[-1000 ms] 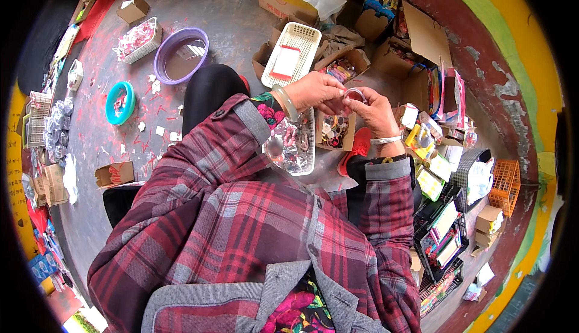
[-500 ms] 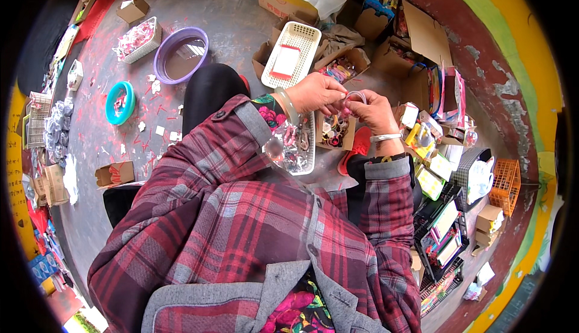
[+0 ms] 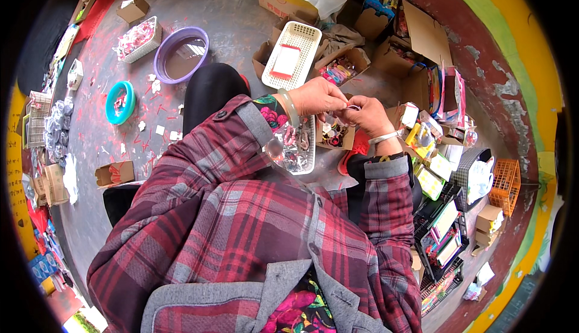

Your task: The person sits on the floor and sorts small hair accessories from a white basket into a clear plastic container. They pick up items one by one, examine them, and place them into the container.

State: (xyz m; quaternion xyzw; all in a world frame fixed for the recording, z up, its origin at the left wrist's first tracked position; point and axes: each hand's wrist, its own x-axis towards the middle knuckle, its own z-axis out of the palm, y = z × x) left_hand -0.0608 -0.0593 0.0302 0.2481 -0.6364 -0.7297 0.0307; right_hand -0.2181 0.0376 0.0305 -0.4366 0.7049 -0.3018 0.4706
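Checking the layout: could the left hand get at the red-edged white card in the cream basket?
Probably yes: the left hand, though seemingly occupied, is near the cream basket, and nothing visible covers the white card.

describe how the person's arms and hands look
Red, grey and dark plaid fabric sleeves end in grey cuffs, a dark floral inner cuff showing at the left. The bare left hand has a thick, pale bangle at its wrist, the bare right hand a thinner whitish bangle.
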